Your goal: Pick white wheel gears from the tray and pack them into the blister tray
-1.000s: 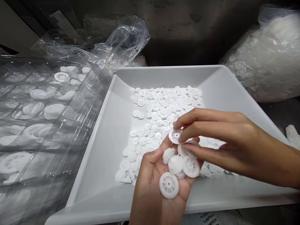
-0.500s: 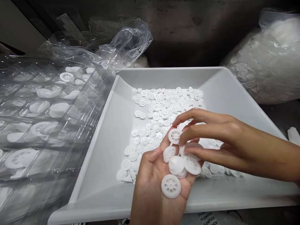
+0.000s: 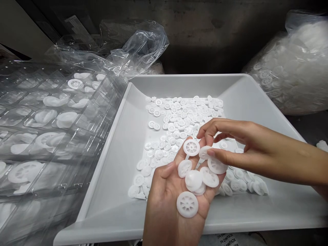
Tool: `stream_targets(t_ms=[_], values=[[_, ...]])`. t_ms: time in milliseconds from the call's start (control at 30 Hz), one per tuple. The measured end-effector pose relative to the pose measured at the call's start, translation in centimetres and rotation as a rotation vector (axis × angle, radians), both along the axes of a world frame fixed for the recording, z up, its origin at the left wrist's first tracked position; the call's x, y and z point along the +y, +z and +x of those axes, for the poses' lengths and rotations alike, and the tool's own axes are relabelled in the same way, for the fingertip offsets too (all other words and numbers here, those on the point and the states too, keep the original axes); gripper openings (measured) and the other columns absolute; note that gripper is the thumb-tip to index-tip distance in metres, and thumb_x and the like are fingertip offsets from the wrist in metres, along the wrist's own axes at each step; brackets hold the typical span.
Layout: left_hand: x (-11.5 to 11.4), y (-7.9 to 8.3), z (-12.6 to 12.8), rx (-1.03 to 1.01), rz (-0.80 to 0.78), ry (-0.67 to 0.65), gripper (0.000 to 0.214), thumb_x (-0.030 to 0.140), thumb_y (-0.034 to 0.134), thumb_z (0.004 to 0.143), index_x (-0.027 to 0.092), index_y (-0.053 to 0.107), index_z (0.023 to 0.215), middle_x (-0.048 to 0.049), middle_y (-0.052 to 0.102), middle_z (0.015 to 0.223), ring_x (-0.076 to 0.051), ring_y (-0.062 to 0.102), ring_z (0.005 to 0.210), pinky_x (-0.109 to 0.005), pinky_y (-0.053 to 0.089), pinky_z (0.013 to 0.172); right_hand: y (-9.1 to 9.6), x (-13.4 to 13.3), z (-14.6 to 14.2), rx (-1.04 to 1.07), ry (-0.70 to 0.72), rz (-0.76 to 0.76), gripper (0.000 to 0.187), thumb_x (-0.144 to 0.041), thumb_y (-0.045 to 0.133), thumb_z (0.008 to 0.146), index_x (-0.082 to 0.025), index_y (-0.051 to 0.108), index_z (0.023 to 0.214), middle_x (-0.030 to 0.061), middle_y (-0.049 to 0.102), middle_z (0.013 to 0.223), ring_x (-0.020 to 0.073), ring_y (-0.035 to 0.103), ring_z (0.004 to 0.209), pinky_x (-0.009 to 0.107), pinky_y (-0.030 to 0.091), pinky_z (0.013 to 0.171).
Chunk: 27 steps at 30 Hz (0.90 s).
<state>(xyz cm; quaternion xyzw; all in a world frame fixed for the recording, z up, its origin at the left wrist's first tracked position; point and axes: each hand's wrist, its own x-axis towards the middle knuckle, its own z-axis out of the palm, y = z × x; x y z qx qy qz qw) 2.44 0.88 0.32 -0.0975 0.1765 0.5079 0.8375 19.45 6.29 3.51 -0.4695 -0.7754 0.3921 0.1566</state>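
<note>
Left hand (image 3: pixel 169 198) was cut off at the wrist by the lower edge, right forearm (image 3: pixel 311 167) by the right edge. A white plastic gear (image 3: pixel 199 190) in the palm was partly hidden beneath others. Gears (image 3: pixel 266 80) inside the clear plastic bag (image 3: pixel 294 61) were blurred by the film. A printed label (image 3: pixel 225 240) was cut off below, its text illegible.

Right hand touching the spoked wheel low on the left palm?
Apart. The head view shows the right hand above the spoked wheel on the left palm, with other white wheels between them.
</note>
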Motion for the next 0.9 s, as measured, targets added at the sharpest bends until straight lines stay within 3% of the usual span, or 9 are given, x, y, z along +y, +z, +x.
stream_targets(t_ms=[133, 567, 733, 900], values=[[-0.21, 0.01, -0.13, -0.025, 0.014, 0.016, 0.038, 0.025, 0.038, 0.091, 0.012, 0.069, 0.110, -0.0134, 0.070, 0.112, -0.025, 0.057, 0.120, -0.040, 0.041, 0.107, -0.43, 0.32, 0.09, 0.032, -0.009, -0.085, 0.003, -0.029, 0.056, 0.090, -0.027, 0.058, 0.091, -0.0038, 0.068, 0.101, 0.0179, 0.064, 0.095, 0.038, 0.054, 0.089], [0.10, 0.08, -0.11, -0.009, 0.009, 0.010, 0.040, 0.027, 0.038, 0.092, 0.012, 0.066, 0.116, -0.0138, 0.067, 0.120, -0.026, 0.056, 0.121, -0.040, 0.041, 0.107, -0.38, 0.11, 0.16, -0.108, -0.053, -0.034, 0.017, -0.041, 0.053, 0.092, -0.027, 0.060, 0.098, 0.0002, 0.066, 0.103, 0.0188, 0.063, 0.092, 0.029, 0.054, 0.062], [0.00, -0.04, 0.02, -0.010, 0.015, -0.006, 0.040, 0.025, 0.038, 0.092, 0.014, 0.066, 0.118, -0.0123, 0.065, 0.125, -0.025, 0.058, 0.119, -0.039, 0.044, 0.104, -0.60, -0.05, -0.07, -0.054, -0.052, 0.141, 0.033, -0.043, 0.062, 0.087, -0.031, 0.055, 0.118, -0.0023, 0.059, 0.119, 0.0175, 0.058, 0.106, 0.030, 0.053, 0.084], [0.10, -0.36, 0.03, 0.031, -0.015, -0.058, 0.041, 0.030, 0.043, 0.091, 0.015, 0.062, 0.124, -0.0142, 0.059, 0.132, -0.027, 0.053, 0.124, -0.042, 0.043, 0.104, -0.92, -0.14, -0.61, 0.034, 0.004, 0.115, 0.019, -0.031, 0.065, 0.085, -0.027, 0.061, 0.103, -0.0037, 0.060, 0.114, 0.0145, 0.057, 0.101, 0.028, 0.051, 0.086]])
